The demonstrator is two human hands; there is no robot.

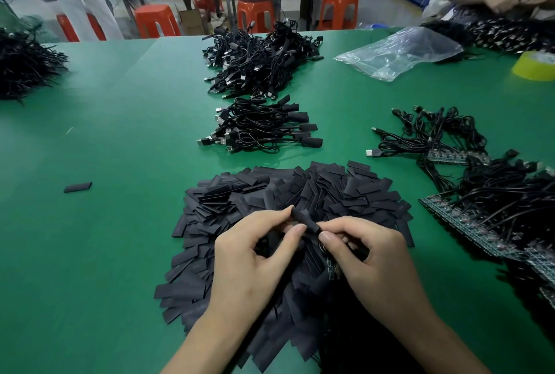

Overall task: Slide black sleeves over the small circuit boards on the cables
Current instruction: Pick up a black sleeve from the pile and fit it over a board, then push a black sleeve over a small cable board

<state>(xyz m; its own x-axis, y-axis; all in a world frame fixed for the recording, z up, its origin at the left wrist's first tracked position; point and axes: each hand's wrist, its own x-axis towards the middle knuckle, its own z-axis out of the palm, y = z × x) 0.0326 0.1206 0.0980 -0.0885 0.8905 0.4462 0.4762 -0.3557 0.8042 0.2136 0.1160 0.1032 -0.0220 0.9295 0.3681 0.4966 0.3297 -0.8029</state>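
Observation:
My left hand [255, 250] pinches a black sleeve [304, 220] between thumb and fingers, just above a big heap of flat black sleeves [270, 193] on the green table [120, 238]. My right hand [369, 253] pinches the near end of the same sleeve. Under the right fingers a small circuit board [333, 268] on a cable peeks out; part of it is hidden. Cables with bare boards [480, 211] lie in a pile to the right. A small stack of sleeved cables [264, 129] sits beyond the heap.
A larger pile of cables [261, 64] lies farther back, another [24, 64] at far left. One loose sleeve [78, 187] lies left. A clear plastic bag [402, 49] and yellow tape roll [537, 66] sit at back right, near another person's hands [504, 0]. Orange stools stand behind.

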